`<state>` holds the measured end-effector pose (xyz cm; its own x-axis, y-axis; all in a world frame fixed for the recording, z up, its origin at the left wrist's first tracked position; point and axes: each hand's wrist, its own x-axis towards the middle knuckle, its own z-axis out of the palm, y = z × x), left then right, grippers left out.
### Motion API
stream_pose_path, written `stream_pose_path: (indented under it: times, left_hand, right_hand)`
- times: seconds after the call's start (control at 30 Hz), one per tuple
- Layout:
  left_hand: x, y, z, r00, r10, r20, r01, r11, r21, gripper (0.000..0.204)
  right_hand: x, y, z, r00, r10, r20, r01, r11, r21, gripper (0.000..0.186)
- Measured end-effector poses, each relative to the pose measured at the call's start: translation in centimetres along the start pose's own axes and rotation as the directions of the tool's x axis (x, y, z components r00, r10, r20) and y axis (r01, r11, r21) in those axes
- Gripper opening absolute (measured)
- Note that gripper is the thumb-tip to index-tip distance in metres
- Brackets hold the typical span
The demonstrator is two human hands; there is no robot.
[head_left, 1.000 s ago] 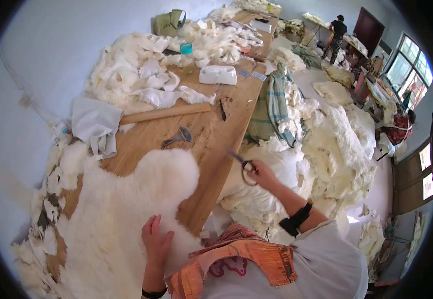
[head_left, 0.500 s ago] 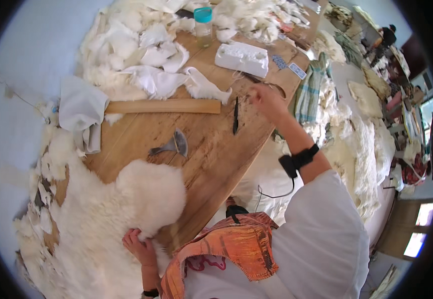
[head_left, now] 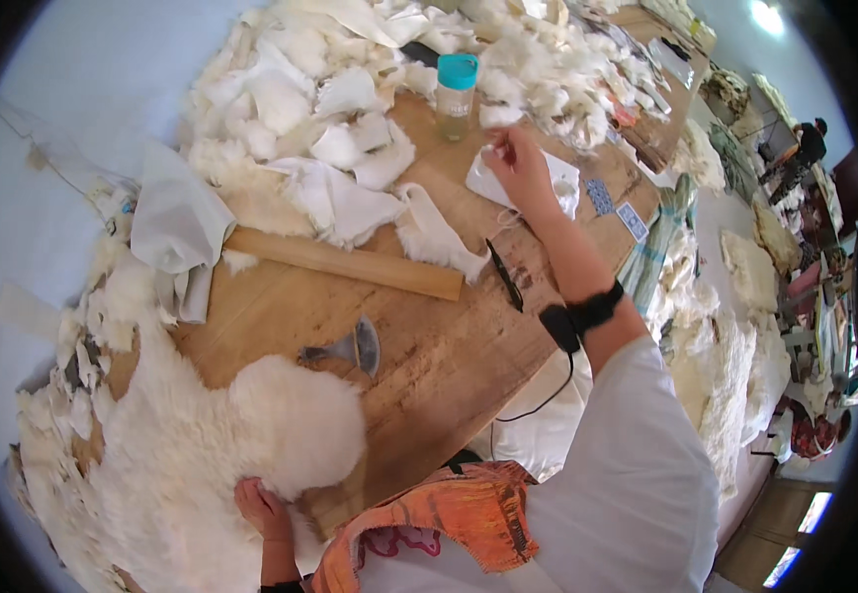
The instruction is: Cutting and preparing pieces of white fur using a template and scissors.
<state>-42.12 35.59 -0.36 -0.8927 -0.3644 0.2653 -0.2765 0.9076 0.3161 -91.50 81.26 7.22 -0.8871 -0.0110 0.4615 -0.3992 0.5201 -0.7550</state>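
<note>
My left hand (head_left: pixel 259 506) rests with fingers apart on a white fur pelt (head_left: pixel 187 425) at lower left. My right hand (head_left: pixel 518 168) reaches over a white block (head_left: pixel 567 195), fingers curled; anything in them is too small to tell. The scissors are not clearly visible, perhaps hidden by the hand or arm. Beside that forearm lies a slim black tool (head_left: pixel 505 277). A crescent-bladed metal tool (head_left: pixel 355 346) lies above the pelt. A turquoise-lidded bottle (head_left: pixel 454 99) stands behind my hand; patterned cards (head_left: pixel 615 208) lie to its right.
The wooden table (head_left: pixel 429 395) bears a wooden bar (head_left: pixel 350 262), pale cloth (head_left: pixel 177 227) and heaped fur scraps (head_left: pixel 291 69). Fleece piles (head_left: pixel 706 376) fill the floor to the right. Other people (head_left: pixel 805 148) are at the far right and back.
My right hand has moved forward to the white block, and the scissors it held no longer show clearly. My left hand stays on the pelt. The view has turned toward the table's far part.
</note>
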Motion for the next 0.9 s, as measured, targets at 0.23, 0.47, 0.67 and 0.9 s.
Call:
stream_pose_path:
  times: [0.23, 0.47, 0.67, 0.9]
  left_hand:
    - [0.2, -0.5, 0.3, 1.0, -0.014, 0.012, 0.014, 0.999, 0.034, 0.01]
    - [0.4, -0.4, 0.0, 1.0, 0.026, -0.017, -0.026, 1.0, -0.018, 0.011]
    - [1.6, 1.0, -0.9, 0.994, -0.081, 0.066, 0.1, 0.927, -0.362, 0.021]
    - [11.1, 16.6, -4.7, 0.931, 0.347, 0.111, -0.059, 0.446, -0.893, 0.08]
  right_hand:
    - [12.8, 9.8, 10.8, 0.902, 0.302, -0.309, -0.299, 0.952, 0.056, 0.087]
    - [11.8, 7.3, 11.1, 0.954, 0.202, -0.224, -0.149, 0.961, 0.234, 0.072]
    - [-0.2, -8.7, 6.9, 0.983, -0.18, 0.016, 0.134, 0.786, 0.604, 0.067]
    - [-21.4, -19.1, 2.1, 0.728, -0.324, 0.604, 0.027, 0.894, 0.446, 0.086]
